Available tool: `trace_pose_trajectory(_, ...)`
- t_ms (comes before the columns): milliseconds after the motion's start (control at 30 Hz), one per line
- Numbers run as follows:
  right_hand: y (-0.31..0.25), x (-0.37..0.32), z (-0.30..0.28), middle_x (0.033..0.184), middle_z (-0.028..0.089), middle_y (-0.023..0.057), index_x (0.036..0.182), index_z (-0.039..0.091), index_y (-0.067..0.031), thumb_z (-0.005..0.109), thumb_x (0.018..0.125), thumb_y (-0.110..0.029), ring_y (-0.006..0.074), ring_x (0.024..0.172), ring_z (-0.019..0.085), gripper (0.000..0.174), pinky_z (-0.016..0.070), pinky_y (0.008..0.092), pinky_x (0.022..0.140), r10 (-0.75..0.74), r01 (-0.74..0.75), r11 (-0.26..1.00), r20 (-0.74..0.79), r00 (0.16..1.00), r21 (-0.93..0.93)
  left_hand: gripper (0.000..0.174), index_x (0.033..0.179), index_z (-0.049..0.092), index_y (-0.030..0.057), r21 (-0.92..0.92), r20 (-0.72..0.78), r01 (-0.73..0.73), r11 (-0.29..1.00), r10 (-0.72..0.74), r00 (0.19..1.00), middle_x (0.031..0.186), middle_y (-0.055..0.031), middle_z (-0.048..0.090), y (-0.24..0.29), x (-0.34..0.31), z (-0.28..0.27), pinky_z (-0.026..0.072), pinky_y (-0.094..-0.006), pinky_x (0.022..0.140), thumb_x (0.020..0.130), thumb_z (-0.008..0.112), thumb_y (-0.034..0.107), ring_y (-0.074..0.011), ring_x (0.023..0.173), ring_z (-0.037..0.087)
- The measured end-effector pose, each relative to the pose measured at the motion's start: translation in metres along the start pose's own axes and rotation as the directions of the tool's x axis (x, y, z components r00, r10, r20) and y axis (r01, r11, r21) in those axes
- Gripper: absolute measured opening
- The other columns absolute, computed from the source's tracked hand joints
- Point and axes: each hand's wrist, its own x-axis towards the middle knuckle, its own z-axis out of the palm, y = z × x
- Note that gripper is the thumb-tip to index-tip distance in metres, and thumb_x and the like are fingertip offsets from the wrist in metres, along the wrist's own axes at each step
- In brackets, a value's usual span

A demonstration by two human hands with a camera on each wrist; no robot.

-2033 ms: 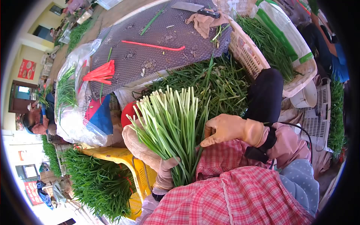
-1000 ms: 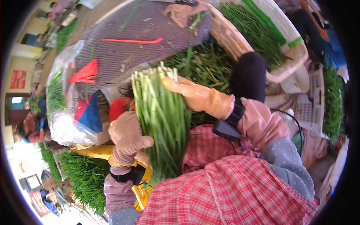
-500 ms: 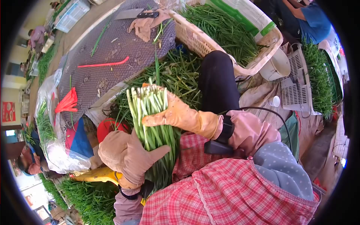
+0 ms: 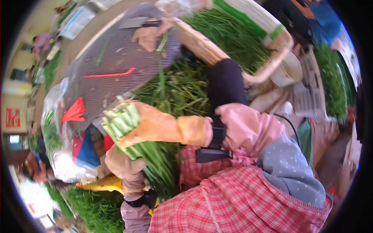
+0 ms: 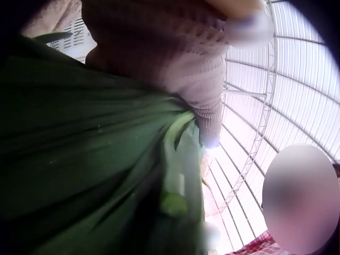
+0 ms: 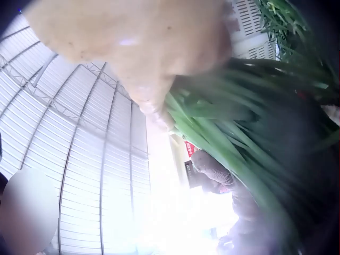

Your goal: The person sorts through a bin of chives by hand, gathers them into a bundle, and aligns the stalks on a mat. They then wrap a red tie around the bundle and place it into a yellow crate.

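A bunch of Chinese chives (image 4: 161, 165) leans to the left in front of the apron, pale cut ends up and dark leaves down toward the lap. My right hand (image 4: 157, 121), in an orange rubber glove, grips the stems just below the cut ends, thumb across the near side. In a beige knit glove, my left hand (image 4: 126, 167) holds the bunch lower down from the left, thumb over the leaves. The left wrist view shows that knit glove (image 5: 164, 58) wrapped close about the leaves. Its far fingers are hidden behind the bunch.
A patterned mat (image 4: 103, 64) bears a cleaver (image 4: 132, 23), a rag (image 4: 147, 38), a red strip (image 4: 108, 73) and a bundle of red ties (image 4: 74, 110). Loose leaves (image 4: 178, 87) lie before the raised knee (image 4: 229, 83). A white crate (image 4: 206, 44) of greens stands beyond it.
My right hand, apart from the bunch at first, came to the stem ends and now grips them. The bunch has tipped left, its cut ends swinging toward the red ties.
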Motion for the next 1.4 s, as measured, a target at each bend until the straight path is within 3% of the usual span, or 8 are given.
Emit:
trace_pose_trajectory(133,0.005,-0.009,0.013,0.122,0.059,0.006,0.133,0.037,-0.0005,0.082,0.069,-0.005,0.0137,0.109,0.056,0.079,0.0452,0.0304,0.095,-0.046,0.068,0.973,-0.102,0.994,0.221,0.066,0.125,0.053,0.0,-0.639,0.503,0.641,0.425,-0.4,0.766,0.112,-0.0072,0.063,0.014,-0.016,0.002,0.0459,-0.0342,0.091,0.068,0.079,0.02,-0.0204,0.104,0.06)
trace_pose_trajectory(500,0.004,0.011,-0.009,0.11,0.062,0.0042,0.128,0.048,-0.0049,0.076,0.075,-0.005,0.0139,0.096,0.061,0.06,0.0506,0.0303,0.084,0.137,-0.119,0.986,-0.16,0.977,0.121,0.068,0.128,0.05,-0.0007,-0.725,0.681,0.674,-0.141,0.004,0.733,0.113,-0.0134,0.063,-0.018,-0.006,0.046,0.0519,-0.0354,0.084,0.071,0.075,0.027,-0.024,0.096,0.064)
trace_pose_trajectory(633,0.006,0.034,-0.025,0.093,0.068,0.0024,0.112,0.06,-0.0033,0.075,0.08,-0.013,0.0129,0.081,0.064,0.037,0.0516,0.0282,0.075,0.288,-0.29,0.957,-0.219,0.932,0.025,0.064,0.126,0.052,0.0021,-0.785,0.616,0.593,-0.178,-0.13,0.777,0.11,-0.0131,0.064,-0.038,0.007,0.069,0.0534,-0.0377,0.081,0.076,0.069,0.037,-0.0249,0.094,0.064)
trace_pose_trajectory(833,-0.028,0.09,-0.053,0.136,0.046,0.0204,0.138,0.04,-0.0013,0.052,0.084,-0.068,0.0277,0.128,0.043,0.087,0.0386,0.0362,0.101,0.301,-0.328,0.855,-0.131,0.945,-0.402,0.083,0.136,0.041,0.0,-0.992,0.046,0.069,0.107,-0.203,0.978,0.113,-0.0133,0.063,-0.048,0.052,0.023,0.0532,-0.0456,0.084,0.074,0.069,0.048,-0.0273,0.094,0.063)
trace_pose_trajectory(933,0.023,0.133,-0.099,0.122,0.058,0.02,0.125,0.054,-0.0072,0.063,0.084,-0.049,0.0367,0.113,0.054,0.059,0.0462,0.0392,0.092,-0.327,-0.198,-0.061,-0.168,0.93,-0.978,0.081,0.135,0.041,0.0004,-0.982,-0.094,-0.068,0.174,-0.145,0.985,0.108,-0.0127,0.062,-0.066,0.079,-0.048,0.0577,-0.0443,0.08,0.075,0.069,0.047,-0.0251,0.082,0.067)
trace_pose_trajectory(1000,0.031,0.151,-0.11,0.115,0.062,0.0176,0.117,0.059,-0.0077,0.065,0.083,-0.044,0.0337,0.101,0.061,0.051,0.0492,0.0409,0.086,-0.003,-0.285,-0.309,-0.299,0.954,-0.907,0.081,0.128,0.047,-0.0005,-0.89,-0.175,-0.092,0.448,-0.149,0.973,0.095,-0.0112,0.063,-0.065,0.106,-0.108,0.0585,-0.0401,0.068,0.07,0.073,0.049,-0.0249,0.079,0.067)
trace_pose_trajectory(1267,0.034,0.146,-0.103,0.078,0.07,0.012,0.087,0.067,-0.0057,0.064,0.086,-0.036,0.0226,0.073,0.067,0.03,0.0517,0.037,0.064,0.149,-0.523,0.323,-0.503,0.851,-0.789,0.062,0.123,0.052,0.0003,-0.044,0.141,0.004,0.999,0.002,0.99,0.106,-0.0101,0.064,0.003,0.269,-0.204,0.054,-0.0346,0.079,0.07,0.076,0.022,-0.0228,0.091,0.065)
trace_pose_trajectory(1400,0.044,0.141,-0.099,0.06,0.064,0.0063,0.091,0.064,-0.0006,0.064,0.09,-0.028,0.0108,0.041,0.052,0.027,0.0408,0.0265,0.04,0.289,-0.628,0.662,-0.634,0.717,-0.409,0.084,0.139,0.035,0.005,0.818,0.072,-0.004,0.576,-0.095,0.993,0.119,-0.0178,0.06,-0.052,0.321,-0.101,0.0484,-0.0389,0.091,0.068,0.075,0.026,-0.0331,0.106,0.061)
